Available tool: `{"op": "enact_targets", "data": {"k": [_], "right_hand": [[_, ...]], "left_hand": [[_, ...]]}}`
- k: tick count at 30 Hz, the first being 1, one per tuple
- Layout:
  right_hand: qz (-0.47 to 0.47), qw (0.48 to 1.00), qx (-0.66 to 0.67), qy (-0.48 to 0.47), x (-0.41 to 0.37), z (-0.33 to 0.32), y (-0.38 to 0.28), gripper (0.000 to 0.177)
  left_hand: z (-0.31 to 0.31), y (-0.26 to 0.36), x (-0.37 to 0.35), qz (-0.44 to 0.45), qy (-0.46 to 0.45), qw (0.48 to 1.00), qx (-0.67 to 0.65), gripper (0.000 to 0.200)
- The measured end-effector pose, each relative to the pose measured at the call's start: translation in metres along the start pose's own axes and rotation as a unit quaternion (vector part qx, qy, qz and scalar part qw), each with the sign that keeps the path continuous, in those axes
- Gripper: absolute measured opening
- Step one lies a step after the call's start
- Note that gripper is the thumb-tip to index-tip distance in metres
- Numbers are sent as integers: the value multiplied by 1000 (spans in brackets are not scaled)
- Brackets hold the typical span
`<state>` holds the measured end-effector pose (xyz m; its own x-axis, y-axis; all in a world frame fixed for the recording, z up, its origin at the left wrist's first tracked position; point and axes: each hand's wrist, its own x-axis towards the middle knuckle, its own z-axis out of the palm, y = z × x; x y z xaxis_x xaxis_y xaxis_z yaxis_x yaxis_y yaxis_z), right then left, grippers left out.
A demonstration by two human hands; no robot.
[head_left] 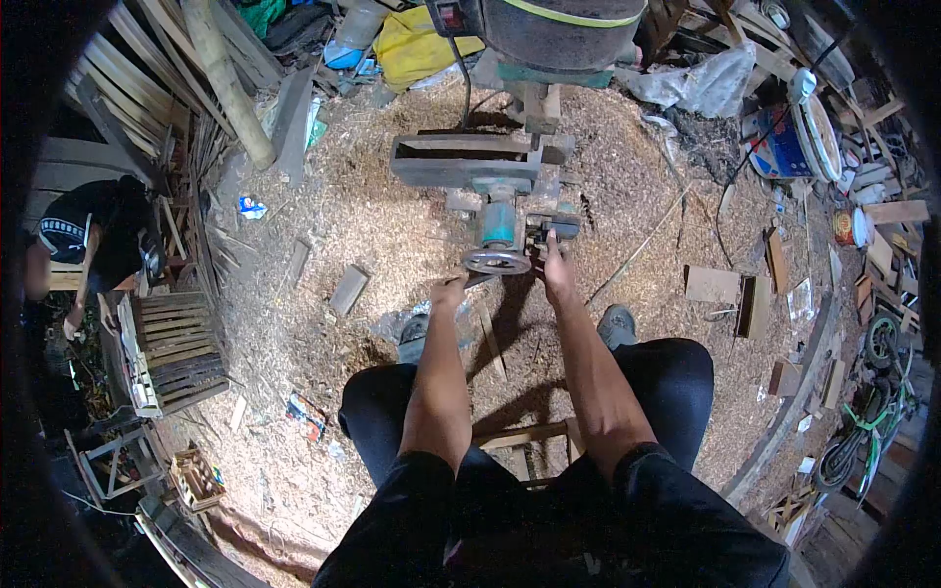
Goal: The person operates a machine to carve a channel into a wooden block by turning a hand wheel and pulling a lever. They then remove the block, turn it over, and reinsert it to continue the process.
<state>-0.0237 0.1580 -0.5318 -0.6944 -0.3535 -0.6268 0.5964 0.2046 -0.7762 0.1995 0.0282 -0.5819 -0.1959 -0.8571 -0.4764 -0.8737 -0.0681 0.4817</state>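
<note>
In front of my knees stands a woodworking machine with a green column (498, 223) and a round metal handwheel (496, 262). My left hand (449, 293) is closed just below and left of the wheel, beside a short dark bar (477, 279); its grip is too small to make out. At the wheel's right side, my right hand (558, 271) has its fingers closed by a dark metal part (563, 227). What it holds is hidden behind the fingers. Above the wheel lies a long grey metal table (461, 173) with a trough-like top.
Wood shavings (323, 235) cover the floor. A wood offcut (349, 290) lies left, and boards (713, 285) lie right. A slatted crate (179, 348) stands near another person (93, 235) bending at the left. A bucket (774, 142) and a small bike (867, 426) are at the right.
</note>
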Motion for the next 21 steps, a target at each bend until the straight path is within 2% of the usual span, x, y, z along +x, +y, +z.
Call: {"op": "enact_targets", "data": {"k": [2,4,5,8,9,12,13,16,17,19,21], "right_hand": [[1,1000,-11,8,-1,0,-1,56],[-1,999,-30,14,-3,2,-2,61],[1,999,-46,23,-4,2,-2,63],[-22,998,-60,20,-6,0,3,68],[-33,998,-58,14,3,0,5,70],[-43,997,-59,6,19,-5,15,73],[-44,997,-69,8,16,-6,15,73],[-74,993,-87,11,-18,-3,-13,70],[-117,985,-118,50,-13,0,-6,62],[-100,982,-157,28,-15,-7,-10,62],[-89,983,-162,22,-4,-10,1,60]], "left_hand": [[-4,0,-10,-38,-59,992,-105,50],[-4,0,-1,-129,-94,961,-225,47],[18,-18,24,-89,-73,987,-112,33],[-17,8,0,-71,-71,994,44,40],[-38,25,-20,-194,-113,962,-158,42],[-39,41,-36,-24,-44,998,-45,45],[-47,55,-45,-14,-33,998,57,44],[-44,48,-43,-1,16,999,51,41],[-44,44,-46,25,1,998,59,38],[-48,43,-48,81,-21,994,73,34],[-44,38,-58,83,43,995,38,29]]}}
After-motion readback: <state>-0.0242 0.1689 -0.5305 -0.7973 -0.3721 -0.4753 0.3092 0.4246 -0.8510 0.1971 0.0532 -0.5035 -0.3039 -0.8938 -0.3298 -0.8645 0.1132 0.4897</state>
